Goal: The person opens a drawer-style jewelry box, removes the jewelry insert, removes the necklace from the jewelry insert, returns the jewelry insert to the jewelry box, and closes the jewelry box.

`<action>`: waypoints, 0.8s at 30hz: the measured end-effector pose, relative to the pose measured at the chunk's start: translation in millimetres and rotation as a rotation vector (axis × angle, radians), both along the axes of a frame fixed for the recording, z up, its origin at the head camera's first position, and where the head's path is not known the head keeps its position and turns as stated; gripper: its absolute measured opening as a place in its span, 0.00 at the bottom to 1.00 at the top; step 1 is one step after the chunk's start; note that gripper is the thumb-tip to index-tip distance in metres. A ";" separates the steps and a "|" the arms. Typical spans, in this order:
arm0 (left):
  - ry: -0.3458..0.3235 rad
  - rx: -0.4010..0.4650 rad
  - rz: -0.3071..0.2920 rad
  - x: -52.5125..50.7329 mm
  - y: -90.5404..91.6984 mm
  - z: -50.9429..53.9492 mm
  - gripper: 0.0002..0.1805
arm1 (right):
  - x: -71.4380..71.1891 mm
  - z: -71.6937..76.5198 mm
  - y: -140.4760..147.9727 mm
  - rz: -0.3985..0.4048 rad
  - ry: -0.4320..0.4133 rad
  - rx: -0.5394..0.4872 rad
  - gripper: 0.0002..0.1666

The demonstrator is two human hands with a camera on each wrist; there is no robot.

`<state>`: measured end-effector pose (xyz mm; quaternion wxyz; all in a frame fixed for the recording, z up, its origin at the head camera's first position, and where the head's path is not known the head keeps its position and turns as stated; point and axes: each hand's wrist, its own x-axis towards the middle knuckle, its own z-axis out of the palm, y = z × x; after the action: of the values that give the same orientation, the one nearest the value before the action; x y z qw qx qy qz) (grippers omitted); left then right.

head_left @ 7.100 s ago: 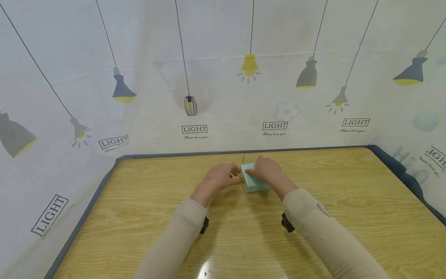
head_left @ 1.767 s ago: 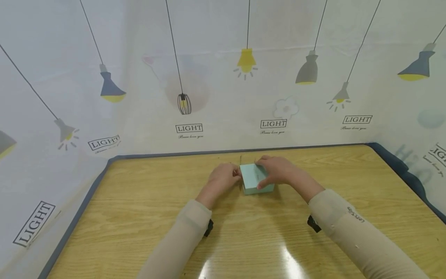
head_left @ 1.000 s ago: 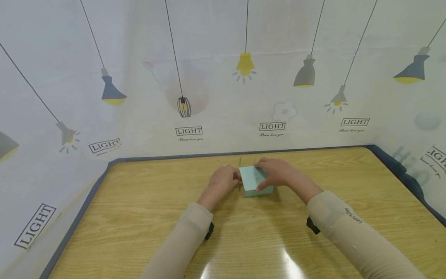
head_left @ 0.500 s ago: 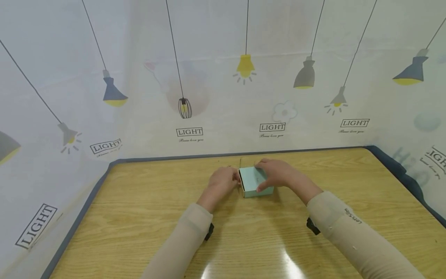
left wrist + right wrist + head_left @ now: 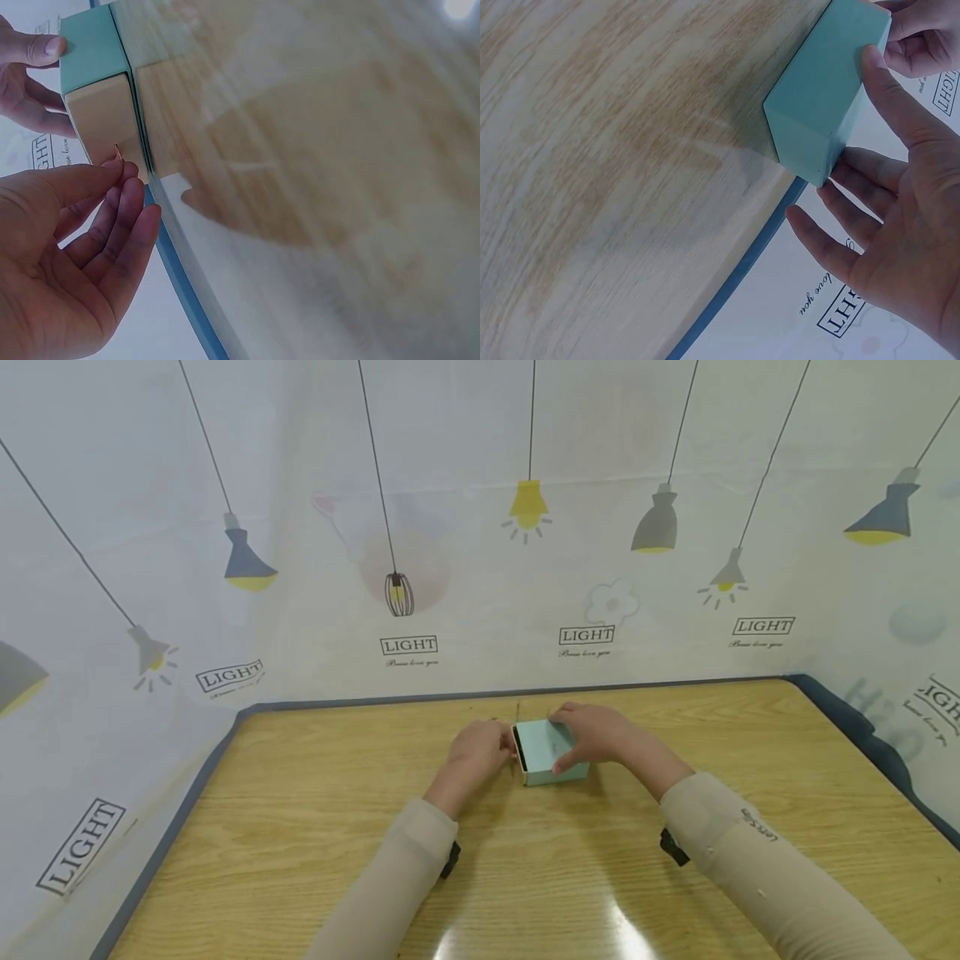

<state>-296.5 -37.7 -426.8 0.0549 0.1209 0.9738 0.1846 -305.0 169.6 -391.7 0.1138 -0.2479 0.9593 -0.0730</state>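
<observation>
1. head view: the mint-green box [image 5: 547,747] lies on the counter [image 5: 337,860], a dark slit [image 5: 521,750] along its left end.
2. left hand [image 5: 478,750], beside that end of the box, pinches a thin tab [image 5: 118,152] on the tan end face [image 5: 109,116].
3. right hand [image 5: 596,735] grips the box's right part, thumb near, fingers far.

Tabletop [image 5: 300,827]: yellowish wood grain, rounded far corners.
Backdrop [image 5: 480,543]: pale, creased, rising beyond the tabletop's far, left and right edges.
Border [image 5: 840,706]: dark blue, along those three edges, bunched wider at the right.
Lamps [image 5: 528,503]: printed on the backdrop in grey, blue and yellow, hanging from thin dark cords [image 5: 532,418].
Lettering [image 5: 587,635]: boxed "LIGHT", repeated, most with small script [image 5: 585,652] beneath.
Glare [image 5: 628,933]: two white patches toward the tabletop's near edge.
</observation>
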 end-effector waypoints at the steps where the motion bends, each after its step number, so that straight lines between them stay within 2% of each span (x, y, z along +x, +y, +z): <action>1: 0.000 0.000 0.000 0.2 -0.1 0.1 0.04 | -0.2 -0.3 0.1 0.000 0.002 0.000 0.53; 15: -0.002 -0.015 0.007 2.5 -4.2 0.4 0.04 | -1.0 -0.8 -0.2 0.006 0.009 0.004 0.54; 24: 0.001 0.009 -0.002 3.8 -7.4 0.0 0.04 | -1.3 -1.5 -0.5 0.004 0.002 0.005 0.54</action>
<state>-292.6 -45.2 -426.9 0.0539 0.1223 0.9729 0.1886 -306.3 169.1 -393.2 0.1135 -0.2494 0.9592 -0.0702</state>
